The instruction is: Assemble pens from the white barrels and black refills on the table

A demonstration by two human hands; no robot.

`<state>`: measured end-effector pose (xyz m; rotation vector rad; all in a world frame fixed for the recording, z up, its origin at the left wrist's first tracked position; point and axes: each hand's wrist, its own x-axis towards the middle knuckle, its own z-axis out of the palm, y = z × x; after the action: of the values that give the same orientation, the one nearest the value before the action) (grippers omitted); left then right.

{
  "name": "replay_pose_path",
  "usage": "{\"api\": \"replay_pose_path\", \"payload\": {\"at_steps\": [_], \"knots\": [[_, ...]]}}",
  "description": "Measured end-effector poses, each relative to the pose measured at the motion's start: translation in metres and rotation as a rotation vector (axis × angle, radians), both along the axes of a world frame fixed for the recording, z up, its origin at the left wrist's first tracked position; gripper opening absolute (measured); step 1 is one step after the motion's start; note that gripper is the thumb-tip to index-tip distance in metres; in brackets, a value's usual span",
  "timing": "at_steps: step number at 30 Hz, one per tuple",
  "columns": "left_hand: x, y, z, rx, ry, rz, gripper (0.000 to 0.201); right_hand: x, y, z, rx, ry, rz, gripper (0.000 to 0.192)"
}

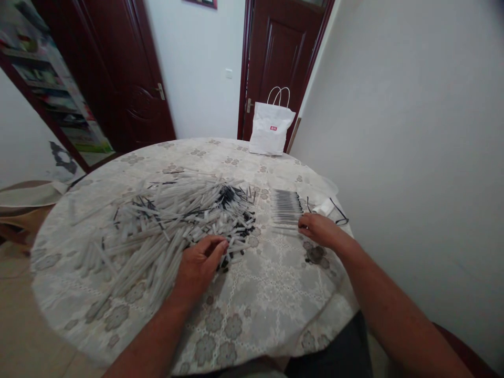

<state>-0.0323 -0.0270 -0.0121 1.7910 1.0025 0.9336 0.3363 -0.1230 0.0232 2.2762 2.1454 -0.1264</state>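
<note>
My left hand (201, 260) is at the near right edge of a wide pile of thin translucent tubes (169, 247). Its fingers are curled with thumb and forefinger close together; whatever they hold is hidden. Short clear pieces (238, 245) and small black parts (246, 226) lie just past the fingertips. My right hand (315, 228) is closed at the near right end of a neat row of slim, pen-like tubes with black ends (286, 205). Its fingertips pinch the end of a pale tube (284, 228) lying at the row's near side.
A patterned cloth covers the round table (268, 294). Black cords and a small white object (325, 206) lie beyond my right hand. A white paper bag (271, 128) stands at the far edge. A wall rises close on the right; a chair (27, 202) is at left.
</note>
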Motion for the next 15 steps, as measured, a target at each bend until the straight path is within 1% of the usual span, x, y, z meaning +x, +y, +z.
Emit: {"api": "replay_pose_path", "payload": {"at_steps": [3, 5, 7, 11, 13, 15], "knots": [[-0.001, -0.001, -0.005, 0.127, 0.087, 0.004, 0.026, 0.007, -0.001, -0.008, 0.041, 0.016, 0.001, 0.010], [-0.002, 0.000, -0.009, 0.203, 0.112, 0.019, 0.023, 0.004, -0.005, -0.009, 0.091, 0.038, 0.023, 0.011], [-0.003, 0.001, -0.014, 0.314, 0.136, 0.019, 0.021, -0.005, -0.009, -0.006, 0.145, 0.076, 0.046, 0.011], [-0.004, 0.001, -0.019, 0.585, 0.251, -0.090, 0.019, -0.041, -0.017, -0.001, 0.223, 0.206, 0.109, 0.010], [-0.004, 0.000, -0.017, 0.666, 0.324, -0.123, 0.018, -0.064, -0.018, -0.004, 0.229, 0.263, 0.153, 0.011], [-0.004, -0.003, -0.013, 0.712, 0.397, -0.121, 0.020, -0.086, -0.017, -0.011, 0.234, 0.317, 0.183, 0.011]]}}
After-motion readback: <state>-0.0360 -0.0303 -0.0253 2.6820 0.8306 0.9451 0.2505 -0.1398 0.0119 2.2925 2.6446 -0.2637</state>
